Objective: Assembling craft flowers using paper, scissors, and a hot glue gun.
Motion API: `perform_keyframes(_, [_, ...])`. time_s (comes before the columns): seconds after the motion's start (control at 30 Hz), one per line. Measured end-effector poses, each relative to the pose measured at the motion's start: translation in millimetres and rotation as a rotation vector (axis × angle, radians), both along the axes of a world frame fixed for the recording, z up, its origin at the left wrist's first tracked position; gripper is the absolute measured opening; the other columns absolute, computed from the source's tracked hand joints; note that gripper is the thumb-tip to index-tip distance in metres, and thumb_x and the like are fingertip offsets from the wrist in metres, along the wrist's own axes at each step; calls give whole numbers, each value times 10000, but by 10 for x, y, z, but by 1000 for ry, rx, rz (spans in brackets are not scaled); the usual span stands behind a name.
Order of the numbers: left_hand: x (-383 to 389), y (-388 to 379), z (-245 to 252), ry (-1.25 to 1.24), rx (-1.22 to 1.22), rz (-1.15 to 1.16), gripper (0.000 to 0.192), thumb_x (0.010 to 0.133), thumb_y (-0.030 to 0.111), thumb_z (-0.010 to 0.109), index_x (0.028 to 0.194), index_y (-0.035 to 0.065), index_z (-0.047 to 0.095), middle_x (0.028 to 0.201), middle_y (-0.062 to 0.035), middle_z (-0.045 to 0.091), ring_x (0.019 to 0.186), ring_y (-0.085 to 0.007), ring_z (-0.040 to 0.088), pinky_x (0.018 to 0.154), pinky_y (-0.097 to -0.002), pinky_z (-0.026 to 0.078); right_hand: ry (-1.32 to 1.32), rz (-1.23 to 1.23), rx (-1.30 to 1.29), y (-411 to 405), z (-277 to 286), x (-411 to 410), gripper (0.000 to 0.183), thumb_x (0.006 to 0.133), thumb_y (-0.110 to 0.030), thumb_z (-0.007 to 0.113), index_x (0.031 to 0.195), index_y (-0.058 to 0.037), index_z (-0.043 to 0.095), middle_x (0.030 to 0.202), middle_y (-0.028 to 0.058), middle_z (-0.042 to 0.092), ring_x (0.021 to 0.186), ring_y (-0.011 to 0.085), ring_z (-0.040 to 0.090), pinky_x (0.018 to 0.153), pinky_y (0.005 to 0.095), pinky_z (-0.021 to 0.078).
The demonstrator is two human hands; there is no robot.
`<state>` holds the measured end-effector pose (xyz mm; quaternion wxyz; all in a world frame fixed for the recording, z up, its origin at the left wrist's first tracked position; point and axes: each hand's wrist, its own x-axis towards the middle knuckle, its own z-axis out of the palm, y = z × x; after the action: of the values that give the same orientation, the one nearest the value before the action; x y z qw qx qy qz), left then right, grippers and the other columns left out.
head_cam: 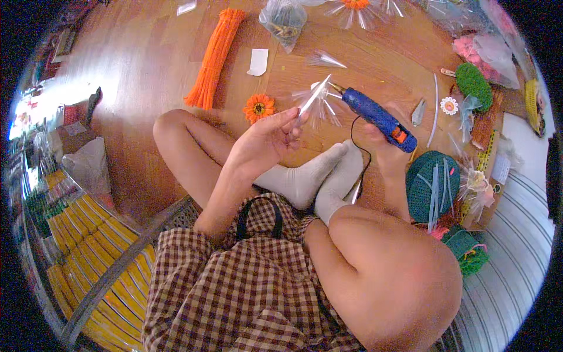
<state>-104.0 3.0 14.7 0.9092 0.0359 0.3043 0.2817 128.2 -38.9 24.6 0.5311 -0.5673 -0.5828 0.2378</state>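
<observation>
My left hand point(270, 141) pinches a clear plastic cone point(316, 94) between thumb and fingers, its pointed end up. In my right hand point(387, 132) is a blue hot glue gun point(374, 112) with an orange trigger or switch. Its brass nozzle tip lies close to the cone; whether they touch I cannot tell. Behind the cone, clear plastic spikes point(327, 110) spread out on the floor. An orange flower point(259, 108) with a dark centre lies left of them, and another clear cone point(326, 59) rests farther away.
An orange pipe cleaner bundle point(215, 59), a white paper piece point(258, 61) and a plastic bag point(285, 22) lie ahead. At right are a dark green crocheted piece point(418, 189) with glue sticks point(434, 193), metal tip point(418, 112) and white flower point(449, 106). The black cord point(354, 136) passes my socked feet point(338, 171).
</observation>
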Motion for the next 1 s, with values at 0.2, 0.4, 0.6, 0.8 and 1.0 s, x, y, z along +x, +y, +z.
perform_keyframes(0.2, [7, 6, -5, -23, -16, -16, 180, 883, 201, 567, 1005, 73, 601, 962, -8, 642, 706, -69, 543, 659, -226, 411, 39, -47, 48, 1, 9, -25, 260, 640, -134, 789, 694, -20, 561, 657, 58, 508, 585, 190, 480, 543, 291, 376])
perform_keyframes(0.4, [25, 21, 56, 62, -21, -45, 133, 904, 214, 526, 965, 103, 567, 902, 18, 617, 717, -73, 561, 651, -234, 432, 86, -54, -5, -28, 11, -22, 238, 650, -111, 782, 715, -14, 575, 675, 56, 513, 605, 176, 492, 552, 282, 386])
perform_keyframes(0.6, [60, 117, -100, 88, 29, -43, 216, 878, 205, 573, 1039, 64, 600, 939, -15, 644, 728, -76, 537, 669, -217, 410, -142, -190, -18, -13, -166, 172, 275, 653, -138, 787, 793, -2, 594, 712, 64, 538, 624, 178, 508, 581, 287, 408])
perform_keyframes(0.8, [-24, 656, -741, 970, 978, -109, 200, 817, 190, 638, 934, 32, 679, 898, -50, 648, 761, -141, 584, 685, -240, 456, -392, -336, -594, -48, -787, 700, 363, 732, -170, 719, 999, 3, 545, 878, 188, 581, 843, 378, 572, 749, 402, 449])
perform_keyframes(1.0, [14, 955, -1080, 1237, 1324, -262, 182, 764, 185, 675, 914, 86, 700, 822, -126, 659, 755, -219, 613, 721, -319, 482, -484, -88, -634, -358, -1350, 1198, 437, 732, -80, 670, 1103, -6, 451, 1077, 203, 478, 1021, 378, 496, 865, 404, 413])
